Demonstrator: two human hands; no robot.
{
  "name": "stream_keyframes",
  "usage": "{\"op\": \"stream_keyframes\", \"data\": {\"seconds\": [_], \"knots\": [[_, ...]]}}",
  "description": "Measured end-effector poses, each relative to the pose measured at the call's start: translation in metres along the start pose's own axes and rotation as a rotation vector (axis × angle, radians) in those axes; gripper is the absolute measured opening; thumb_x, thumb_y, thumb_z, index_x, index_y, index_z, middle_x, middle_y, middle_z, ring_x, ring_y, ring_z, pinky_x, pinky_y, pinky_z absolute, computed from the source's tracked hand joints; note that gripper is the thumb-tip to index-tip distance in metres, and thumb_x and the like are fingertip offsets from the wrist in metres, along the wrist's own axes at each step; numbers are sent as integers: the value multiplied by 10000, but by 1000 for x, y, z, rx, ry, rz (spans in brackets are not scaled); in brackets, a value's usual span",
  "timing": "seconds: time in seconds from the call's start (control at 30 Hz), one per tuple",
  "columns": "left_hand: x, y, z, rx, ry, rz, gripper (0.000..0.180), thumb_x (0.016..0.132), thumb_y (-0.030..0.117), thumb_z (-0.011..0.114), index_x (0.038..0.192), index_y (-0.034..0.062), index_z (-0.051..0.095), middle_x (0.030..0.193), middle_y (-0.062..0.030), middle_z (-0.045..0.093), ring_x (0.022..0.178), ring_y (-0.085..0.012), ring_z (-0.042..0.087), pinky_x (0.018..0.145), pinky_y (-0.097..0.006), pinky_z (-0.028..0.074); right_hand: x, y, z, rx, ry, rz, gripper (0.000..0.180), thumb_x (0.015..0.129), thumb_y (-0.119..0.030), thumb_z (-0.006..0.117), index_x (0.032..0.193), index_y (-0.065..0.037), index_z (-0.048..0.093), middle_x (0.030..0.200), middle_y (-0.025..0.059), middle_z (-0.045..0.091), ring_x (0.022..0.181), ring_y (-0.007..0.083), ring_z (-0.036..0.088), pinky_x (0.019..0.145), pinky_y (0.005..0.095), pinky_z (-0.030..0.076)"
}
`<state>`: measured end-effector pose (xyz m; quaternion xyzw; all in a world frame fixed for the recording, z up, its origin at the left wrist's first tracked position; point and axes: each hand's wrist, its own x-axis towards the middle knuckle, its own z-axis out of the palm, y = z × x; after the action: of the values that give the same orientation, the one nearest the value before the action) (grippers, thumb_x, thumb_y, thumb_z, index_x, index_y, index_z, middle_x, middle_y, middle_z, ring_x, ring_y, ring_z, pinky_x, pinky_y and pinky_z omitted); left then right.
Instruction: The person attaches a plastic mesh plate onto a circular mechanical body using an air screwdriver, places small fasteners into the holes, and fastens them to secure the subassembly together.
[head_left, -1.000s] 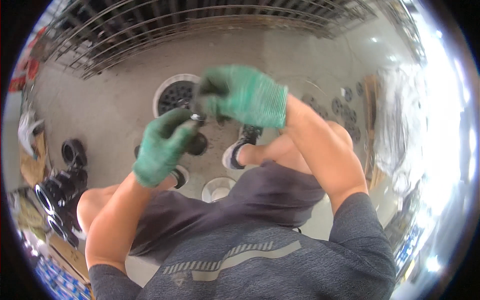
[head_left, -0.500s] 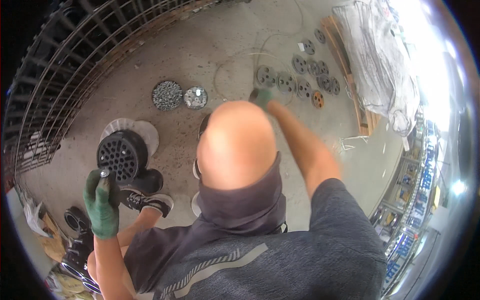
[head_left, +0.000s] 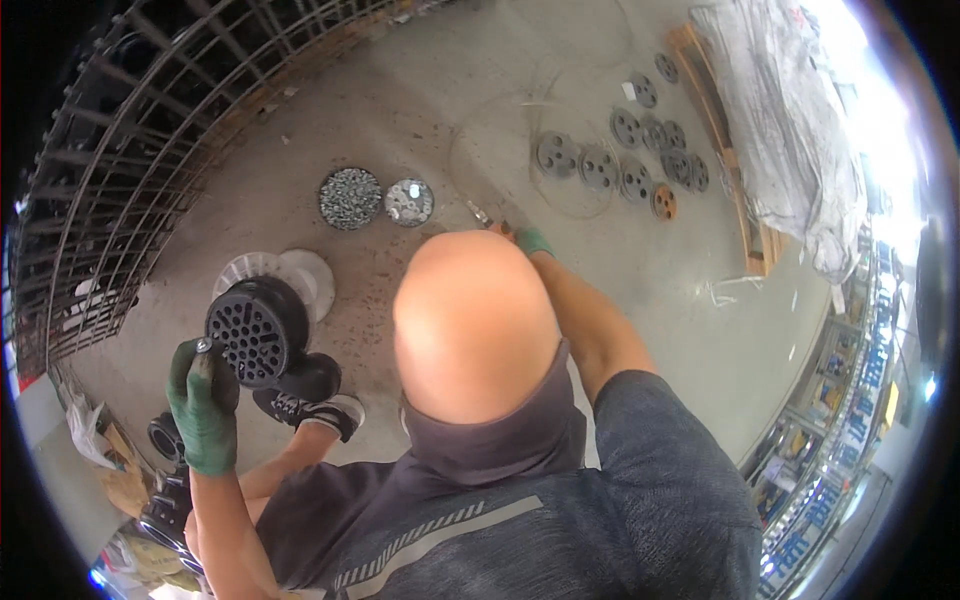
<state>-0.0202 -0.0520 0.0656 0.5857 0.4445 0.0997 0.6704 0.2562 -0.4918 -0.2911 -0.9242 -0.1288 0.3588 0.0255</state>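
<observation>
While the left hand (head_left: 205, 420) is raised at the left side, its fingers are bent close together, and at their tips a small shiny metal piece (head_left: 204, 345) is held. Just to the right of this hand stands a black round part (head_left: 255, 335) with many holes, its perforated face turned toward the viewer. Glove and rim overlap in the view, so one cannot tell whether they touch. A smaller black round piece (head_left: 310, 378) is next to it, below and to the right, near the shoe (head_left: 340, 415).

The right hand (head_left: 533, 242) is mostly covered by the knee (head_left: 475, 320); how far it is open, and whether it grips anything, one cannot tell. Just left of its glove, and slightly farther forward, lies a slim metal-tipped thing (head_left: 478, 212). Its long axis runs obliquely, with the tip toward the upper left, in the direction of the tray of pale small pieces (head_left: 409, 202).

To this slim thing the right hand is clearly the nearer one, but to the black round part it is the left. These two things are well apart.
</observation>
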Motion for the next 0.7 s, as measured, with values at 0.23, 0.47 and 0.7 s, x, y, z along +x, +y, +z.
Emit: {"op": "stream_keyframes", "data": {"seconds": [0.23,0.47,0.7], "knots": [[-4,12,-13,0,-166,64,210,988,223,620,1123,64,643,750,51,519,590,-39,408,517,-202,305,-35,-49,-205,1114,28,-136,295,860,-277,713,1029,-39,666,910,77,653,777,221,613,682,350,499],[-23,22,-20,51,-230,92,278,1008,242,614,1169,23,675,734,54,521,603,-39,426,528,-206,326,-164,-221,-428,1704,-10,-1002,425,907,-311,658,1190,1,595,923,146,685,802,271,685,707,422,592],[-23,4,-39,260,-283,194,354,1015,280,634,1243,10,662,766,43,554,650,-49,472,573,-230,406,-226,-379,-366,1602,-368,-1180,225,917,-177,654,1072,-14,655,933,135,697,803,245,702,746,444,622]]}}
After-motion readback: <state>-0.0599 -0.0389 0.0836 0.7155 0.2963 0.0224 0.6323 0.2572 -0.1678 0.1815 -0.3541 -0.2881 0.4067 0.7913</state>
